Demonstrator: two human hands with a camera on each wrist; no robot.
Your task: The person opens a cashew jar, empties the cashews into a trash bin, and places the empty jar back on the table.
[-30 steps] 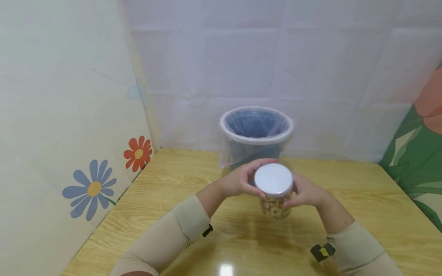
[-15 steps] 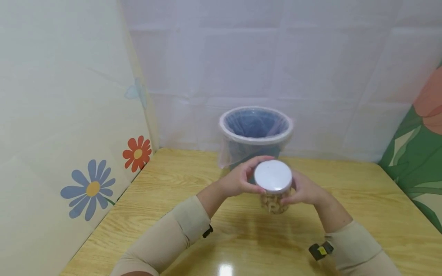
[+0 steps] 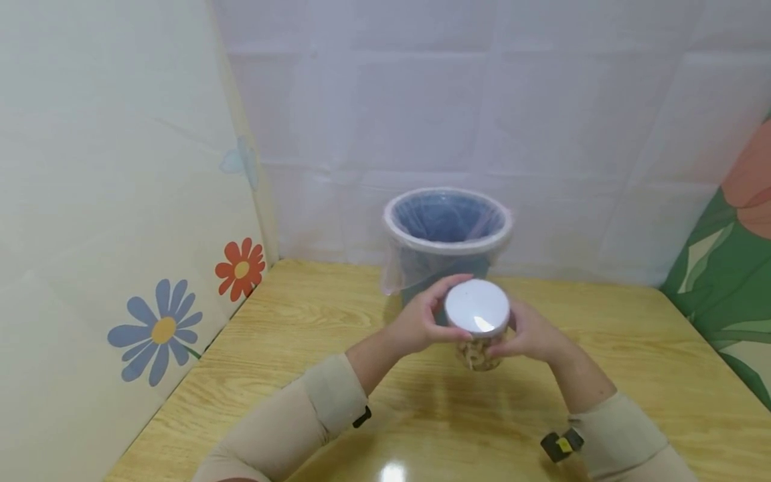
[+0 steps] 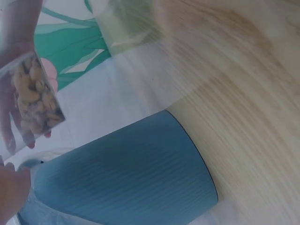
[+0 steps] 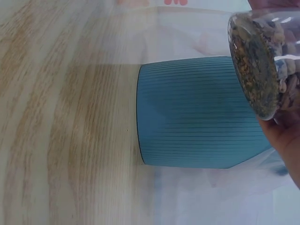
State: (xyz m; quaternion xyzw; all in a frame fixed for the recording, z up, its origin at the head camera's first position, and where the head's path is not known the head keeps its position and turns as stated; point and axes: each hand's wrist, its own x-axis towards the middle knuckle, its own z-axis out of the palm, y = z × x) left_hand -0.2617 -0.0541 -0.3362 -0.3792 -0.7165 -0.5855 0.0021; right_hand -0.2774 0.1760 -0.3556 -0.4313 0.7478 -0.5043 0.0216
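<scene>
A clear jar point(image 3: 478, 355) with a flat white lid point(image 3: 476, 304) is held in the air above the table by both hands. Tan, curved pieces fill it, and fine brown crumbs show through its base in the right wrist view. At the lid, my left hand point(image 3: 415, 323) grips the rim, thumb on the near side and fingers on the far side. My right hand point(image 3: 533, 335) holds the jar's body from the right, its thumb across the front; its other fingers are hidden behind the jar in the head view.
Behind the hands stands a blue ribbed bin point(image 5: 197, 112), its white rim point(image 3: 447, 247) covered by a clear plastic liner. The wood-grain table point(image 3: 319, 294) meets a pale cloth backdrop point(image 3: 409, 100) behind and flower-printed sheets at both sides.
The jar has shifted slightly up in the head view. My left thumb has slid a little to the right along the lid's near edge. The bin has stayed put.
</scene>
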